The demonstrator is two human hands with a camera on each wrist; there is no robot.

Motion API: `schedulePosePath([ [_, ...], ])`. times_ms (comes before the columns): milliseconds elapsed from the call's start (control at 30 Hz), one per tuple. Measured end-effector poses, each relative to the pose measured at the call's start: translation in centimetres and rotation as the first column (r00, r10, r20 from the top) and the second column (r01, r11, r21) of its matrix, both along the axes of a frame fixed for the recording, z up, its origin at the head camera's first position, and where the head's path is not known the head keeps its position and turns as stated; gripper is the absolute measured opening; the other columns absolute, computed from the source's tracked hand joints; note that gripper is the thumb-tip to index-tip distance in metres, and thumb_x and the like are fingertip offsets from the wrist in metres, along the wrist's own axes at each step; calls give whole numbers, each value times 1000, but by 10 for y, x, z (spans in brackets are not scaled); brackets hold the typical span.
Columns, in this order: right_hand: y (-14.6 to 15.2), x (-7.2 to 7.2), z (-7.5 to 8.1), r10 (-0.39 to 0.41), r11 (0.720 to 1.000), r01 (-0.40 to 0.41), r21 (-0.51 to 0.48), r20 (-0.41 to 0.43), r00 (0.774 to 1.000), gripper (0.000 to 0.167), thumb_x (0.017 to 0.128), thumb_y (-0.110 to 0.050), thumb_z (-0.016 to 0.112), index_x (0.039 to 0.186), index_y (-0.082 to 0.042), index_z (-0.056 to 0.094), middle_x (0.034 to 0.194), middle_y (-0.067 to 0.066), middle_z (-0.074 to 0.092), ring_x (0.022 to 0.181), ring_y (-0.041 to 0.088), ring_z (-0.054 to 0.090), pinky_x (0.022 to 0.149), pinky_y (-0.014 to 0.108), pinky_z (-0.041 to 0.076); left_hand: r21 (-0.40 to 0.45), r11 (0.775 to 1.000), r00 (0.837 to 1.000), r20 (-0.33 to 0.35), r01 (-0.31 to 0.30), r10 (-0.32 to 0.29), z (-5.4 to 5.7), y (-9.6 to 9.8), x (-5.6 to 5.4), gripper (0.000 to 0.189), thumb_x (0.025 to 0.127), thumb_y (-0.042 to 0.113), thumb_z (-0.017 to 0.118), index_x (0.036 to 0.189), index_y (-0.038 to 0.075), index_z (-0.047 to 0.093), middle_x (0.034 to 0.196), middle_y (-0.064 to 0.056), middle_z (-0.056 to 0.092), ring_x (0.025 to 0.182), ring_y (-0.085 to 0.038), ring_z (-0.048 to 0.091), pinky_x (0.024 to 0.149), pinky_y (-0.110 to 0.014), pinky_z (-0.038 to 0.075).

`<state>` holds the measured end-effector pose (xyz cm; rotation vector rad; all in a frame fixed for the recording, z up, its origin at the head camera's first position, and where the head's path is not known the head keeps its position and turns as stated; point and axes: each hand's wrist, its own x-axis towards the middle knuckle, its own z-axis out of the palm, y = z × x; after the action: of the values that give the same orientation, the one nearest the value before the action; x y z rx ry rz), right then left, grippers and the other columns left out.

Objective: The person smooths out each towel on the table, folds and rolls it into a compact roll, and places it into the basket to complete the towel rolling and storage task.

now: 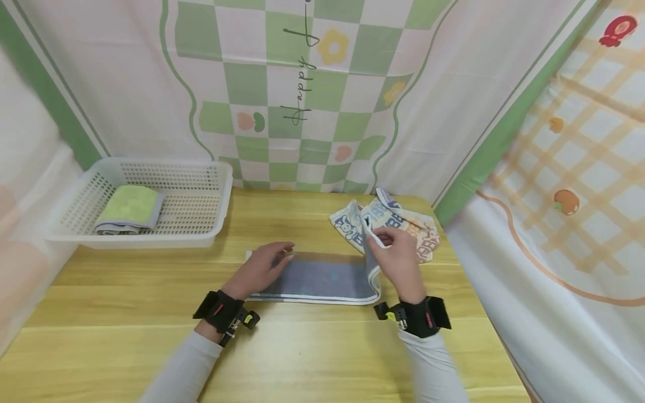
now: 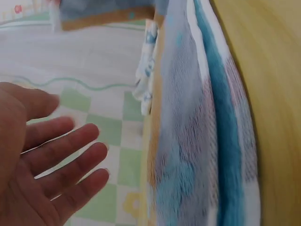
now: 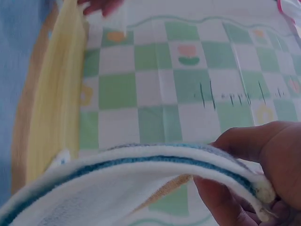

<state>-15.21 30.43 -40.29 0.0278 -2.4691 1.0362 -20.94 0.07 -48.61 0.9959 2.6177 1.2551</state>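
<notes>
Light-grey sleeves [image 1: 183, 366] cover my forearms over the surface [image 1: 302, 358]. Between its left and right edges lies the blue-grey towel [image 1: 322, 277]; my right hand [image 1: 400, 257] pinches its raised right end, my left hand [image 1: 259, 268] hovers loosely spread over its left. I'd keep the pinched layers together and match edges. Printed cloths [image 1: 423, 226] lie by the far right corner.

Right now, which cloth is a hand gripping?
The blue-grey cloth, pinched by the right hand; the green cloth lies in the basket, the printed cloth lies crumpled.
</notes>
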Motion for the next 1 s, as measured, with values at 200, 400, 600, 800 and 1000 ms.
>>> schedulePosePath([
  [200, -40, -8, -6, 112, 993, -112, -28, 4, 994, 8, 89, -6, 73, 95, -2, 74, 86, 10, 73, 76, 21, 68, 66, 26, 56, 74, 997, 997, -72, -20, 25, 6, 10, 5, 36, 109, 24, 49, 133, 2, 62, 111, -9, 71, 97, -19, 67, 85, -37, 57],
  [400, -82, -8, -26, 272, 961, -273, -34, -38, 962, 10, 85, -2, 75, 94, -5, 75, 85, 7, 75, 74, 17, 69, 63, 25, 57, 158, 987, 986, -167, 18, 9, 5, 12, 9, 33, 109, 25, 47, 83, 14, 63, 62, 6, 43, 55, -7, 39, 54, -23, 35],
  [600, -112, -3, -58, 502, 865, -499, -59, 113, 857, 20, 90, -2, 72, 109, -6, 73, 100, 6, 73, 89, 17, 70, 70, 22, 59, 174, 985, 991, -132, 17, 6, -9, 4, 15, 35, 108, 31, 51, 79, 15, 63, 60, 12, 43, 51, -2, 39, 51, -20, 34],
  [800, -107, 1, -69, 603, 796, -597, -101, 216, 768, 33, 96, -15, 71, 127, -6, 68, 123, 8, 70, 107, 23, 69, 88, 33, 60, 109, 994, 999, -35, 6, -2, -23, -9, 20, 14, 103, 16, 57, 93, 12, 64, 63, 9, 45, 53, -2, 42, 49, -19, 37],
  [1000, -82, -5, -67, 506, 862, -506, -31, 104, 856, 26, 94, -7, 71, 120, -3, 70, 116, 10, 72, 106, 25, 68, 88, 43, 59, 181, 977, 993, -19, -109, 114, -8, -15, 24, 13, 102, 9, 55, 111, 5, 63, 77, 1, 56, 62, -8, 50, 52, -23, 45],
])
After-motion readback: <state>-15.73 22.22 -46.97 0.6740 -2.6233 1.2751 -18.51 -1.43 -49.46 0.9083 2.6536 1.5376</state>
